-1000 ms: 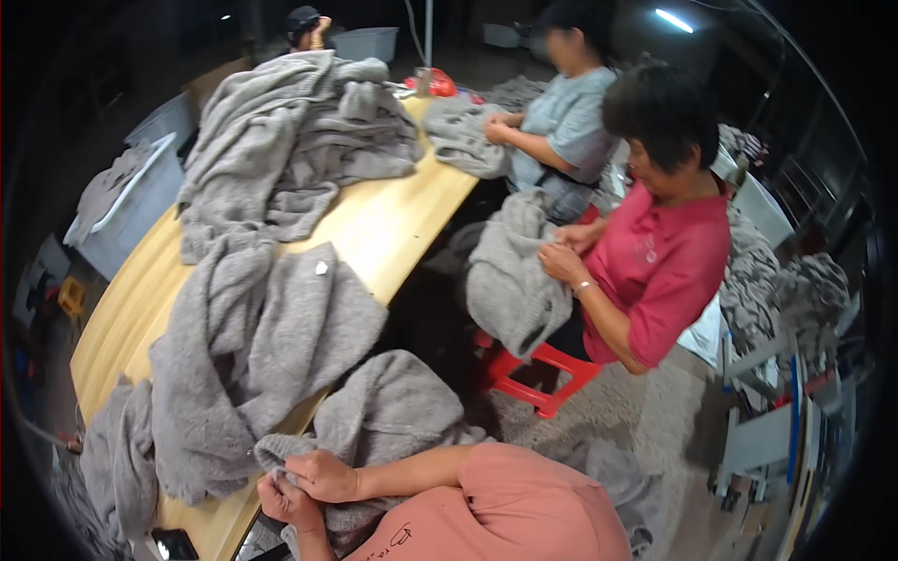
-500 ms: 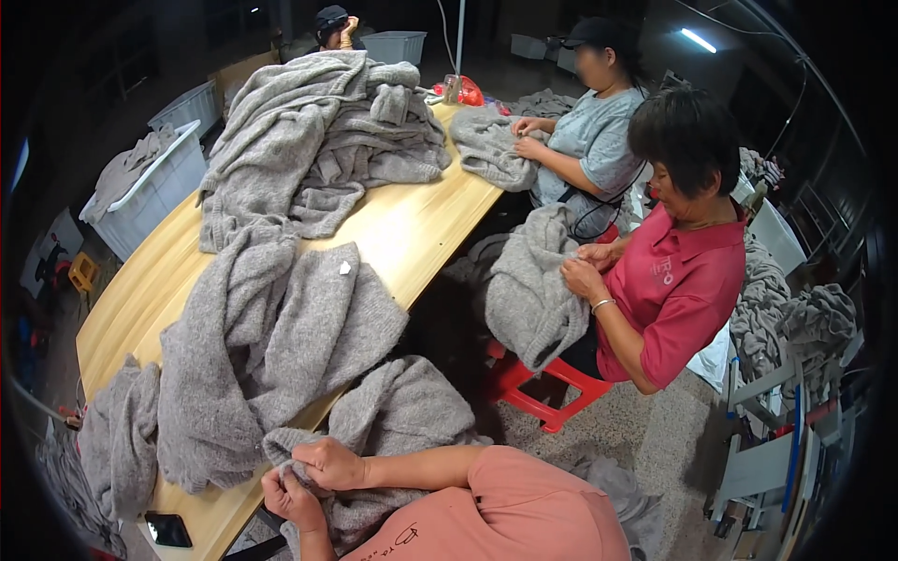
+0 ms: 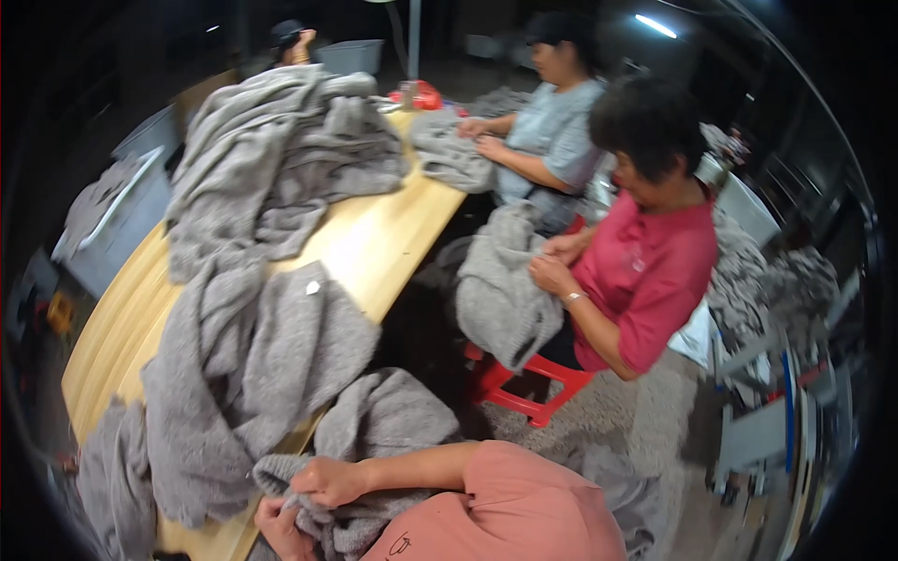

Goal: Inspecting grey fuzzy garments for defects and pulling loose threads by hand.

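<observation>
My right hand (image 3: pixel 329 481) has its fingers closed round the edge of a grey knit garment (image 3: pixel 388 411). Just below and to the left of it, my left hand (image 3: pixel 283 529) pinches the same knit. Folds of this garment spread over my lap and up to the table's edge; its exact kind cannot be made out. Slight blur hides the fingertips of both hands. A larger grey knit piece (image 3: pixel 224 402) with a small white tag lies on the table, beyond my hands.
A tall heap of grey knitwear (image 3: pixel 271 150) covers the far part of the wooden table (image 3: pixel 374 252). Two co-workers sit along its right side, one in a red shirt (image 3: pixel 645 271) on a red stool (image 3: pixel 538 397). White bins (image 3: pixel 122 220) stand at the left.
The whole view has shifted, so table and co-workers appear farther left and the picture is blurrier. The phone at the table's near edge is mostly out of view. Both hands keep their grip.
</observation>
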Demonstrator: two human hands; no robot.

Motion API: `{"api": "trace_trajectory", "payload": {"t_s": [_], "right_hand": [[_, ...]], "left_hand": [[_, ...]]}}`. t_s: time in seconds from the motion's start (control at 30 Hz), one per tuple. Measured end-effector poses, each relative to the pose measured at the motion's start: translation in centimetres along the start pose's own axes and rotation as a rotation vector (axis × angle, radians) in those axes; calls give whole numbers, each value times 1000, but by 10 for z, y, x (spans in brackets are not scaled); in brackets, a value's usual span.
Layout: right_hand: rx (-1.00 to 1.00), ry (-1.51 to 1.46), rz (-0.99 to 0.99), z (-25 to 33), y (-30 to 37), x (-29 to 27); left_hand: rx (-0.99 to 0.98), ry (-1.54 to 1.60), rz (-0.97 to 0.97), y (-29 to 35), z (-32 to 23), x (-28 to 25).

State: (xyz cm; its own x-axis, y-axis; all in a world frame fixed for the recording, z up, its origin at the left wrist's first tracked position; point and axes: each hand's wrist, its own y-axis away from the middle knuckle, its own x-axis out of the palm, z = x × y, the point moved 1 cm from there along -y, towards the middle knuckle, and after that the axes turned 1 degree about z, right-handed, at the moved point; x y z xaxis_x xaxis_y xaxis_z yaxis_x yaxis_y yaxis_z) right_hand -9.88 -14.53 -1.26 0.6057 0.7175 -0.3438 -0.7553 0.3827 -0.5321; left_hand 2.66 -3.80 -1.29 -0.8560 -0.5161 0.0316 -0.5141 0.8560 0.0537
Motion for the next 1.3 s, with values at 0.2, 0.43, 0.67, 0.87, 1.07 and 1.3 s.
{"api": "trace_trajectory", "payload": {"t_s": [0.2, 0.43, 0.67, 0.87, 1.07, 1.3], "right_hand": [[-82, 134, -23, -3, 2, 6], [-131, 274, 1, -16, 12, -3], [-140, 336, -47, 5, 11, 2], [219, -133, 51, -5, 8, 1], [280, -327, -21, -16, 5, 4], [311, -124, -112, -3, 5, 11]], "left_hand": [[-77, 91, -60, 3, -12, 6], [-43, 124, -26, -9, 10, 17], [10, 118, -103, -4, 0, 18], [367, -359, -243, 17, -5, 29], [216, -179, -224, 14, -3, 27], [290, -305, -293, 16, 4, 29]]}}
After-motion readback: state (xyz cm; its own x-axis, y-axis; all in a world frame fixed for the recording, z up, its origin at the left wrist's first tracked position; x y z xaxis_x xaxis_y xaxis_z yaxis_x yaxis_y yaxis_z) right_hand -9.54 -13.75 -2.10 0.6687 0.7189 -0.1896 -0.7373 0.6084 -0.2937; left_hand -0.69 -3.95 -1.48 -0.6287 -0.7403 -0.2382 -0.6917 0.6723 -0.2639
